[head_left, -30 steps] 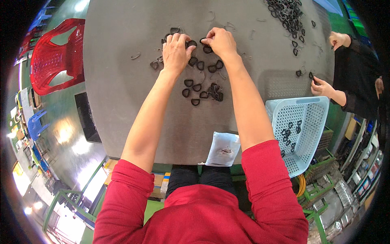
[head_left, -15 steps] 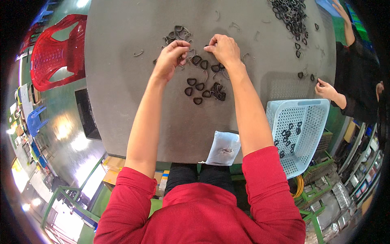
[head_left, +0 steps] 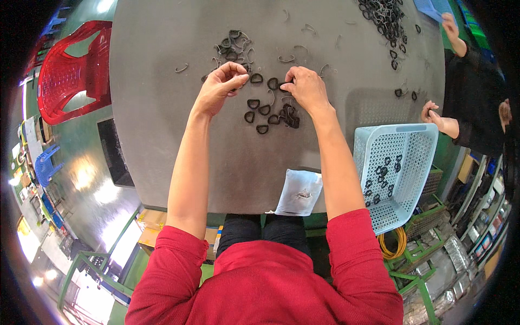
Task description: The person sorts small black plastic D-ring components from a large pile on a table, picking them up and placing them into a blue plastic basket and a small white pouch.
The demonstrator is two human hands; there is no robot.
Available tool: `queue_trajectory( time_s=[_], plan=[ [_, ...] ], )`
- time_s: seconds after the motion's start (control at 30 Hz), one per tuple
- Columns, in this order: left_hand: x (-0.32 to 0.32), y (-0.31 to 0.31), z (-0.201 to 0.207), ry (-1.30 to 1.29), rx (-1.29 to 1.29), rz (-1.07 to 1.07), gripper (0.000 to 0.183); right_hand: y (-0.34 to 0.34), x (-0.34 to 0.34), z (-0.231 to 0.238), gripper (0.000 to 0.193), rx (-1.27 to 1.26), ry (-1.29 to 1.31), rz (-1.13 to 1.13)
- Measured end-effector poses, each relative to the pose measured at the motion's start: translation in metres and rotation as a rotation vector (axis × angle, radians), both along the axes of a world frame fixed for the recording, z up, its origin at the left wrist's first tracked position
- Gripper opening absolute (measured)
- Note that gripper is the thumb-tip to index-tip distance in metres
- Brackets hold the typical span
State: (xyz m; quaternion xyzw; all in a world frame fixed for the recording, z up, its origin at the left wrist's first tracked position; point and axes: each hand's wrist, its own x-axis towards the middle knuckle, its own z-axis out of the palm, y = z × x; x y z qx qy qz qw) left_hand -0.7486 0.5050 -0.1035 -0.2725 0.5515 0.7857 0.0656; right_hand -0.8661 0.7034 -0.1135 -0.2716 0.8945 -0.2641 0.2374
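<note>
Over the grey table, my left hand [head_left: 219, 89] is closed, thumb and fingertips pinched; whatever they hold is too small to make out. My right hand [head_left: 307, 89] pinches a black D-shaped ring [head_left: 284, 86] just above the table. Between the hands lie two loose black D-rings, one [head_left: 256, 78] nearer the left fingertips, the other [head_left: 272, 83] beside the right. Closer to me several more rings [head_left: 253, 103] lie apart, beside a dark clump of rings [head_left: 290, 116]. Beyond my left hand is a small heap of rings with thin curved strips [head_left: 233, 46].
Thin curved strips [head_left: 286, 58] are scattered on the table [head_left: 162, 141]. A bigger ring pile [head_left: 382, 21] lies far right. A light-blue basket [head_left: 398, 216] with several rings stands right, near a co-worker's hand [head_left: 440, 120]. A pale-blue pouch [head_left: 299, 189] lies at the near edge.
My right hand has come nearer to me and now has a black ring at its fingertips. My left hand has lowered slightly, still pinched. The co-worker's hands have shifted too.
</note>
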Motion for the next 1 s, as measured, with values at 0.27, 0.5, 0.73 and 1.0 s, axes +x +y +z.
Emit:
queue_trajectory(
  time_s=[0.27,0.5,0.73,1.0],
  plan=[
    [-0.014,0.039,0.001,0.044,-1.104,-0.01,0.036,0.047,0.005,0.019,0.016,-0.897,-1.089,-0.457],
    [-0.027,0.07,-0.017,-0.024,-1.17,-0.214,0.028,0.034,0.008,-0.006,0.024,-0.2,-0.041,-0.274],
    [-0.017,0.057,-0.012,-0.061,-1.052,-0.189,0.019,0.001,0.02,0.003,0.025,0.192,0.004,-0.28],
    [-0.028,0.114,0.058,0.051,-0.726,0.061,0.016,0.066,0.051,0.073,0.027,-0.135,-0.088,-0.584]
  ],
)
